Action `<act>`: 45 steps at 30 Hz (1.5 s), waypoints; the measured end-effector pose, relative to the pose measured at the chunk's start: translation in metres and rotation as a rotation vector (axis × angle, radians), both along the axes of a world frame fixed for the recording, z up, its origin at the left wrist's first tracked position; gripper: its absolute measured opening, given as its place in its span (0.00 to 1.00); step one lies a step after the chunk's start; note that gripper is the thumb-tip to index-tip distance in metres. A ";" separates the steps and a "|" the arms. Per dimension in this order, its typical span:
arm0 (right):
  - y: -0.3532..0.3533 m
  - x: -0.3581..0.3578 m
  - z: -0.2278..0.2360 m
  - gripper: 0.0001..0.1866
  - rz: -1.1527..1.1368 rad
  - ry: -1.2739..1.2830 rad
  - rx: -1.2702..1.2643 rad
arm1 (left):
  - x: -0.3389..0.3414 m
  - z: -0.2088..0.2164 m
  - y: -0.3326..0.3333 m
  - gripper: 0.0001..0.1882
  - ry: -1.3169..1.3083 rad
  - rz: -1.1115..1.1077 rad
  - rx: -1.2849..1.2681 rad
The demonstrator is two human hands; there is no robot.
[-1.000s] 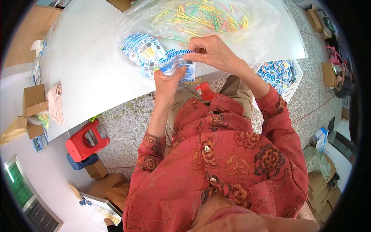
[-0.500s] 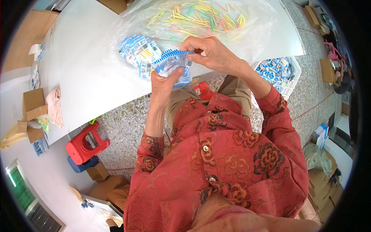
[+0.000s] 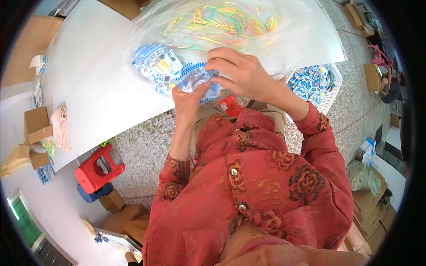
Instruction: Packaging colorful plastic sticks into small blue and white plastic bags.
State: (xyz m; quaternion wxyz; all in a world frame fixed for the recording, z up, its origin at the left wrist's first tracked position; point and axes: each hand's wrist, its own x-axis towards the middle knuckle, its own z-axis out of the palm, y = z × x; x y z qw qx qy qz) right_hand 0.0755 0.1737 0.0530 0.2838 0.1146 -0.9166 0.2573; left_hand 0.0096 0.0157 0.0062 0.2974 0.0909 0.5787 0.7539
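Pink cloth point(image 3: 61, 128), on the left edge of the white table point(image 3: 102, 93). Blue-and-white packets point(image 3: 155, 60), piled. Your left hand point(image 3: 187, 101), clasping a fanned sheaf point(image 3: 194, 80) of packets by the table's near edge. Your right hand point(image 3: 242, 74), bent at the sheaf's right side; pinch unclear. White basket point(image 3: 338, 85), packet-filled.
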 end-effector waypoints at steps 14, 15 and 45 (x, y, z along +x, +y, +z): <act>0.008 0.008 -0.007 0.07 0.049 -0.222 -0.182 | 0.008 -0.001 0.000 0.16 -0.036 -0.044 0.010; 0.009 0.008 -0.007 0.07 0.048 -0.221 -0.178 | 0.009 -0.002 -0.001 0.16 -0.040 -0.053 0.012; -0.001 -0.004 0.013 0.05 -0.051 -0.193 0.169 | 0.005 -0.002 0.018 0.10 0.113 0.055 0.034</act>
